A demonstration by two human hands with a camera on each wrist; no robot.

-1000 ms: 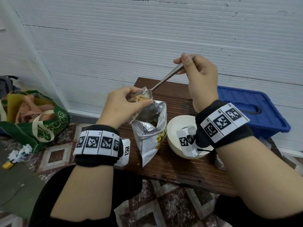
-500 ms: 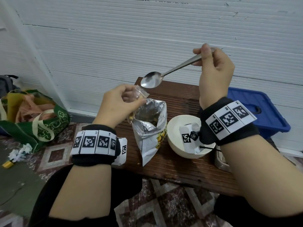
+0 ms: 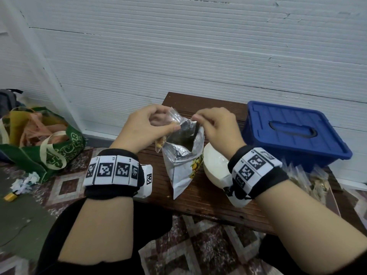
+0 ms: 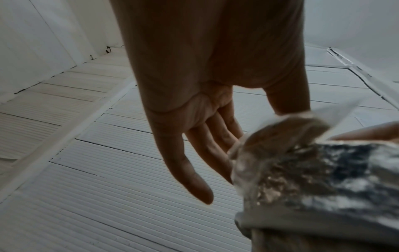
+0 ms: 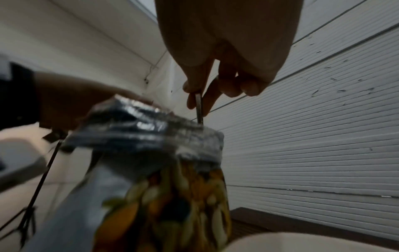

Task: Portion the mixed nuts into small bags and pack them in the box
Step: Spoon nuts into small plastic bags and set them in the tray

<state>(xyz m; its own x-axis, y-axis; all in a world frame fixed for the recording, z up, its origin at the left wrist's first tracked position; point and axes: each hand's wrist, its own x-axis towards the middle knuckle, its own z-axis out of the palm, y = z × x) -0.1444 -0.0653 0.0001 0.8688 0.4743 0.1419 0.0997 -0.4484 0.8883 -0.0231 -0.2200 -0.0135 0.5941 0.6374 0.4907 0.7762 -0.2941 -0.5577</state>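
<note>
Nuts fill the foil pouch (image 3: 184, 155), which stands open on the wooden table (image 3: 208, 199). The right hand (image 3: 216, 128) pinches a spoon handle (image 5: 199, 109) going down into the pouch. The left hand (image 3: 143, 130) pinches a small clear bag (image 3: 174, 118) just beside the pouch mouth.

A spoon (image 5: 199, 109) shows only as a thin handle; its bowl is hidden inside the foil nut bag (image 3: 182, 155). The right wrist view blurs that bag's printed front. The left hand (image 3: 143, 130) covers most of the small clear bag (image 3: 174, 118). The white bowl (image 3: 214, 165) sits partly behind the right wristband. Small filled bags (image 3: 303, 175) at right are too blurred to count.
</note>
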